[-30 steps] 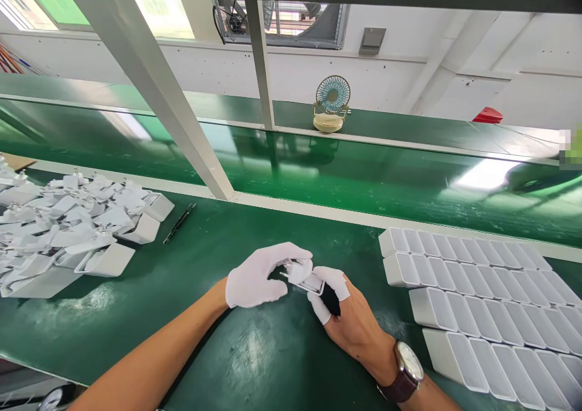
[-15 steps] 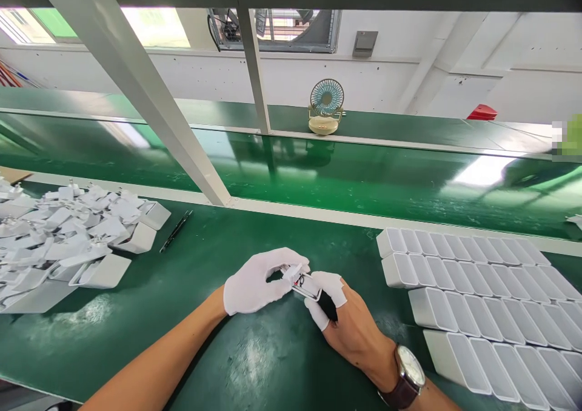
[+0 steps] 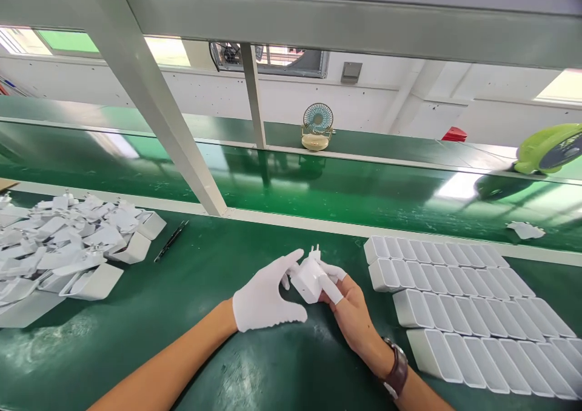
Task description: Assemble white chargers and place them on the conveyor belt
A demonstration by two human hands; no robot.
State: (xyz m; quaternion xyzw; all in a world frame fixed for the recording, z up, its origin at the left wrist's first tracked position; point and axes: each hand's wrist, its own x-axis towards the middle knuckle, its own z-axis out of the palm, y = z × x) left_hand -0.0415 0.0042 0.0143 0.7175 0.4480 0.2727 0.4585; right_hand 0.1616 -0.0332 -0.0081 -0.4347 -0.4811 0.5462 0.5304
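My right hand (image 3: 348,302), with white covers on its fingertips and a watch at the wrist, grips a white plug adapter (image 3: 307,279). The adapter is tilted, its two prongs pointing up and away from me. My left hand (image 3: 268,293) wears a white glove and is open just left of the adapter. Its thumb stands apart below, while its fingertips are close to the adapter's left edge; whether they touch it I cannot tell.
Left on the green table (image 3: 191,290) lies a heap of white plug parts (image 3: 68,241), with a black pen (image 3: 171,240) beside it. White open housings (image 3: 436,323) stand in rows at right. A small fan (image 3: 317,126) sits on the shelf behind; a slanted post (image 3: 173,132) rises at left.
The piece was open with its inner parts showing; now it appears as a closed adapter, prongs up. My left hand's thumb and fingers have spread away from it. The view has tilted.
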